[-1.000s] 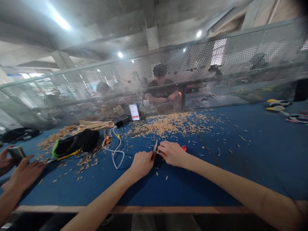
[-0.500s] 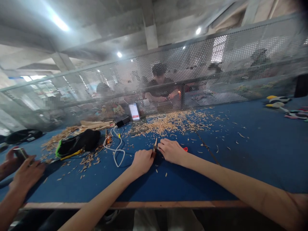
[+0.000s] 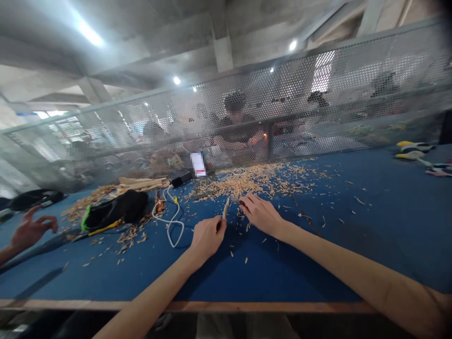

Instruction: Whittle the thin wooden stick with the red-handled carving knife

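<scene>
One pale stick (image 3: pixel 225 208) is clamped in the left hand (image 3: pixel 207 235), pointing to 1 o'clock. The right hand (image 3: pixel 260 213), at 2 o'clock from the left, stands farther from the stick than earlier; its grip cannot be determined. The blue table (image 3: pixel 353 240) extends toward 3 o'clock. Beyond shavings (image 3: pixel 252 181), a perforated screen (image 3: pixel 293 89) bounds 12 o'clock.

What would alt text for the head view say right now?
The wearer's left hand grips a pale pointed stick over a blue table; the right hand is just beside it, its grip unclear. Pale shavings lie scattered beyond, before a perforated screen.
</scene>
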The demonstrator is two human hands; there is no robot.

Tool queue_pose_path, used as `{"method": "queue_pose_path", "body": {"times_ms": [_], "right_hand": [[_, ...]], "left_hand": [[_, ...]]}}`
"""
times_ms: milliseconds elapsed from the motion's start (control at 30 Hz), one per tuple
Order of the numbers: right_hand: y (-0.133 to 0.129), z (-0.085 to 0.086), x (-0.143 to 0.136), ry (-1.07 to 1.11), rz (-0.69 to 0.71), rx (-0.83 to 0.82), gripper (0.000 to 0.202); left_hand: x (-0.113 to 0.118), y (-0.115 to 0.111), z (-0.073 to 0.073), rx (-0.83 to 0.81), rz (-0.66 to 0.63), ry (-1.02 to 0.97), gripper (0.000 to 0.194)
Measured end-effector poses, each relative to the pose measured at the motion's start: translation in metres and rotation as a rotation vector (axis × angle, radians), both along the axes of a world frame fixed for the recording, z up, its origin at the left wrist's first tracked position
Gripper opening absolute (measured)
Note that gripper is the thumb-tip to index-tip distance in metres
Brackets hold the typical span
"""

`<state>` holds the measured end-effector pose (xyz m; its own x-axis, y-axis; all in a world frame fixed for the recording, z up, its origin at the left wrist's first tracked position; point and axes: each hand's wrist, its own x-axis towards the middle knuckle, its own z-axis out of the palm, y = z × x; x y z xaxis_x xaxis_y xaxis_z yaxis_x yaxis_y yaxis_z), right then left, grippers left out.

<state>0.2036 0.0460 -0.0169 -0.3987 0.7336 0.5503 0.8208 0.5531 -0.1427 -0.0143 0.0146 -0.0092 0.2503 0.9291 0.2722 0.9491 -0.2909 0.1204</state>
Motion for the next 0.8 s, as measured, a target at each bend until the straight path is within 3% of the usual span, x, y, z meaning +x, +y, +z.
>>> {"method": "queue_pose_path", "body": {"times_ms": [133, 300, 500, 667, 800], "right_hand": [[0.003, 0.002, 0.012, 0.13, 0.018, 0.089, 0.032], [0.015, 0.001, 0.025, 0.342, -0.044, 0.144, 0.031], [0.031, -0.003, 0.036, 0.487, -0.089, 0.091, 0.03], [0.038, -0.009, 0.039, 0.476, -0.12, 0.012, 0.03], [0.038, -0.01, 0.039, 0.415, -0.126, -0.077, 0.031]], "left_hand": [[-0.013, 0.006, 0.0, 0.175, -0.057, -0.287, 0.04], [-0.015, 0.001, 0.01, 0.207, -0.177, -0.655, 0.036], [-0.004, -0.005, 0.021, 0.115, -0.278, -0.993, 0.032], [-0.004, 0.007, 0.016, -0.061, -0.182, -1.399, 0.042], [-0.009, 0.017, 0.012, -0.154, -0.166, -1.686, 0.036]]}}
